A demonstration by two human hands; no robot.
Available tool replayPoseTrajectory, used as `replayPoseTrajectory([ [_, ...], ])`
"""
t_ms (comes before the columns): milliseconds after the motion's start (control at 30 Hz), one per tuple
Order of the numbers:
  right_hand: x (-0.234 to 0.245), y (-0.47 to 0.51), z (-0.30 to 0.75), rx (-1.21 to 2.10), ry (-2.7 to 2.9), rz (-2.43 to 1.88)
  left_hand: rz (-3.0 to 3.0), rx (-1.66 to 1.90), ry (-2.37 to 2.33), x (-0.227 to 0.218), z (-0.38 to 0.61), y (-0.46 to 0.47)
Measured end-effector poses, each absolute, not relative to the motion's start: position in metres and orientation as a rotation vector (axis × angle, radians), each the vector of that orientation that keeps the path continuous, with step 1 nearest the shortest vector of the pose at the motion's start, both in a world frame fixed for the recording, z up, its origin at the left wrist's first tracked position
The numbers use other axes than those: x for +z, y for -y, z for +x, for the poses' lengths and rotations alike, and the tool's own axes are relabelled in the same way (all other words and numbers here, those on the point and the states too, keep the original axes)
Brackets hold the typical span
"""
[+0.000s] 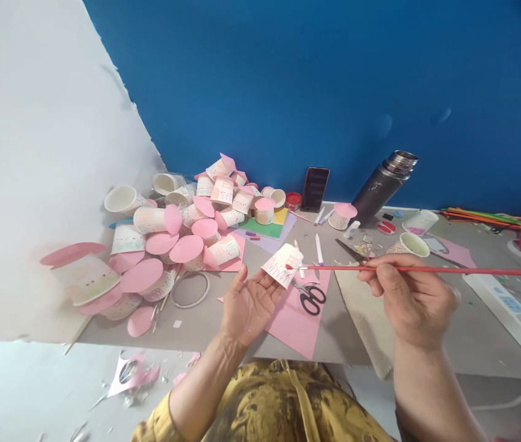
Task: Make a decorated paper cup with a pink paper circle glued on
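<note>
My left hand (251, 307) is palm up, its fingers supporting a small white paper cup (279, 261) with purple strokes along its rim; fingertips are partly hidden by the cup. My right hand (410, 301) pinches a long red paintbrush (334, 267) held nearly level. Its tip meets the cup's side at a red painted spot (289, 267). Beneath the cup lie black-handled scissors (312, 299) on a pink paper sheet (294, 328). A white marker (319, 248) rests just behind.
Many decorated cups with pink paper discs (186, 248) are heaped at the left. Along the blue wall stand a phone (315, 189) and a dark flask (377, 193). A tape ring (190, 289), a cloth (364, 319) and a white power strip (509, 316) lie nearer me.
</note>
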State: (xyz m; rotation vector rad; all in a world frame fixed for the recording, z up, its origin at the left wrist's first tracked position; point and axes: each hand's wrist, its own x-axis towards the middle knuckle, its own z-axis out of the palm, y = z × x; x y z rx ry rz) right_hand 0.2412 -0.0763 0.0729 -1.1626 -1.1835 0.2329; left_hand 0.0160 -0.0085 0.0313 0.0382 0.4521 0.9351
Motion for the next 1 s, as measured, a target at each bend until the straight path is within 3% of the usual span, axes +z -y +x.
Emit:
replayPoseTrajectory([
  [1000,0.0713,0.0742,0.2314,0.238,1.198,-1.202,0.168,0.996,-0.44,0.0257,0.015,0.0146],
])
